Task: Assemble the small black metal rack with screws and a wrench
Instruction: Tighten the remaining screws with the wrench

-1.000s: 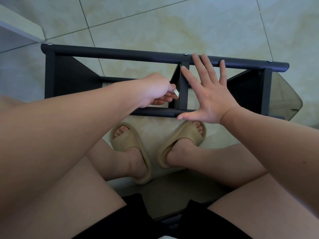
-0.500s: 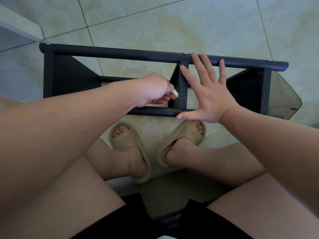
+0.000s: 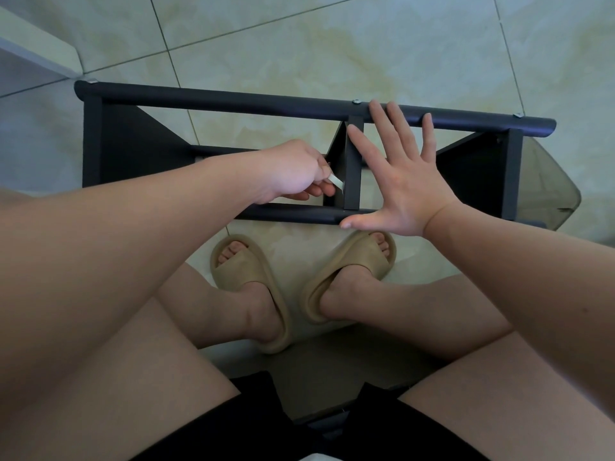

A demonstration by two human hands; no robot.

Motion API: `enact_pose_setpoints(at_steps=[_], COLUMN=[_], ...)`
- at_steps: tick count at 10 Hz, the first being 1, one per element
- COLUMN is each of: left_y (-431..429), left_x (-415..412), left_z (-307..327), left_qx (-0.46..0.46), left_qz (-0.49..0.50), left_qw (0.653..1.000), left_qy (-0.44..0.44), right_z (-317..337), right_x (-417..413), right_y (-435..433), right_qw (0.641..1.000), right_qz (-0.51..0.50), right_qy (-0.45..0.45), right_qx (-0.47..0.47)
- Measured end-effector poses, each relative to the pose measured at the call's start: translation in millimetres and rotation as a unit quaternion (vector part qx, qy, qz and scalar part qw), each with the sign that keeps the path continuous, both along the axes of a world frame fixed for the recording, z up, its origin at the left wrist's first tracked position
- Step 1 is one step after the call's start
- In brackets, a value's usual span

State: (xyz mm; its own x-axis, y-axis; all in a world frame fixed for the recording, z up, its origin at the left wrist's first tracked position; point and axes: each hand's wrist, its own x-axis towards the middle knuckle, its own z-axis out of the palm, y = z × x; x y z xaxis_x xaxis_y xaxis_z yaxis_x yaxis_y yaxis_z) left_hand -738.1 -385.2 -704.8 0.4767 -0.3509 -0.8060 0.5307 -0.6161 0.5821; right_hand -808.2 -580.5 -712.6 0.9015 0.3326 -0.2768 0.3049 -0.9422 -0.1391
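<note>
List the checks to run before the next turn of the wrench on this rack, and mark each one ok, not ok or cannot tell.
1. Rack braced: ok. The right hand lies flat against the rack, fingers reaching the top rail, thumb at the lower rail.
2. Wrench held: ok. The left hand grips the wrench; its silver tip shows beside the middle upright.
3. Wrench seated on a screw: cannot tell; the hand and upright hide the joint.
4. Top rail fastened: ok; three screw heads show along it.
5. Rack level on the floor: cannot tell.
</note>
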Motion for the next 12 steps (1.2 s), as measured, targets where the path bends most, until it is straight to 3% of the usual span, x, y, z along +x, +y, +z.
enact_pose_setpoints(at_steps=[12], left_y=[15], left_x=[-9], left_z=[-4], left_qx=[0.023], left_qz=[-0.182], left_qw=[0.978], left_qy=[-0.095], right_z=[0], right_x=[-1], right_y=[0], right_qw=[1.000], right_qz=[-0.002], right_qy=[-0.001], right_qx=[0.007])
